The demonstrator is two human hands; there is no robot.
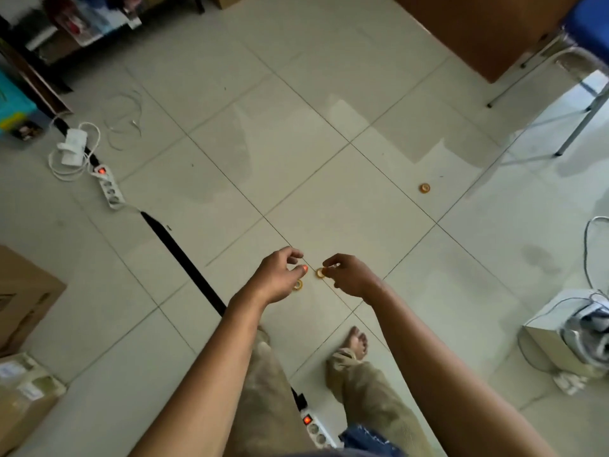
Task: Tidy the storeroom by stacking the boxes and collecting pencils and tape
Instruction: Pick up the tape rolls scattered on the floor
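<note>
Pale tiled floor (329, 110) of a storeroom, crossed by thin grout lines, seen from above. At its far left edge, a dark shelf unit (39, 54) with blurred packages; at the far right corner, a brown box or cabinet side (478, 31) and a blue-seated metal chair (580, 61). On the left edge of the floor, a white power strip (110, 188) with a lit red switch, a white adapter (73, 147) and looped white cables (127, 122); a black strip (184, 258) running diagonally from there toward the near edge. Cardboard boxes (23, 305) at the near left corner, one brown, one lower with labels. At the right edge, a pale box (547, 344) stuffed with cables. A second power strip (314, 427) near the bottom edge, beside a bare foot (356, 341) and khaki trouser legs.

Near the floor's middle, both bare arms stretched forward and down. Left hand (280, 278) with fingers curled but loosely apart, gripping nothing clearly visible; a small orange-red spot at its fingertip, nature unclear. Just below that hand, a small roll of tape (298, 285) lying flat on the tile. Right hand (349, 275) with thumb and forefinger pinched together on another small tape roll (320, 273), held on edge just beside the left fingertips. A third tape roll (424, 188) lying alone, well apart, toward the right side of the floor.
</note>
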